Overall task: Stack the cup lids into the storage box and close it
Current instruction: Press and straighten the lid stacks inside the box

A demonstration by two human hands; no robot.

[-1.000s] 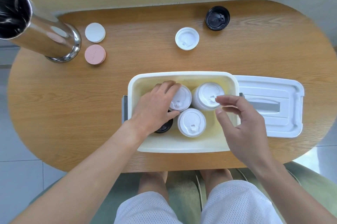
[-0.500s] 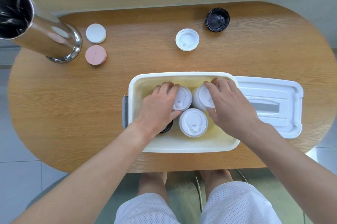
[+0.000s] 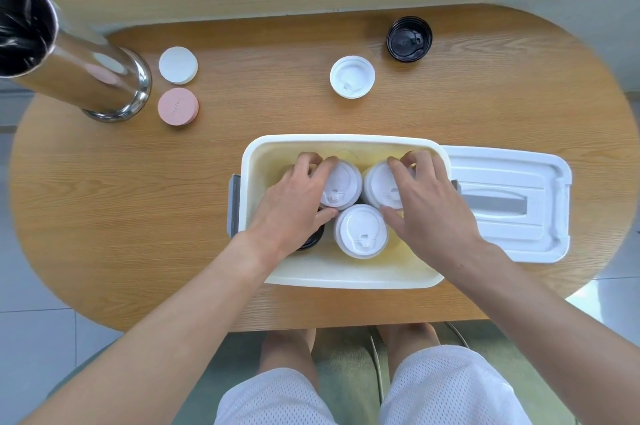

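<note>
Inside an open cream rectangular plastic storage box (image 3: 258, 161), the left hand (image 3: 294, 208) is curled round a stack of white plastic cup lids (image 3: 341, 187), and the right hand (image 3: 429, 208) round a second white stack (image 3: 379, 187). A third white stack (image 3: 362, 232) is seen between them. The box's white lid (image 3: 509, 206) is laid beside it on the oval wooden counter (image 3: 138, 217), where one white lid (image 3: 352, 76) and one black lid (image 3: 409, 39) are left farther back.

Everything is lit brightly and softly. Only faint shadows are seen. The table (image 3: 104, 217) is bent round at the edges.
</note>
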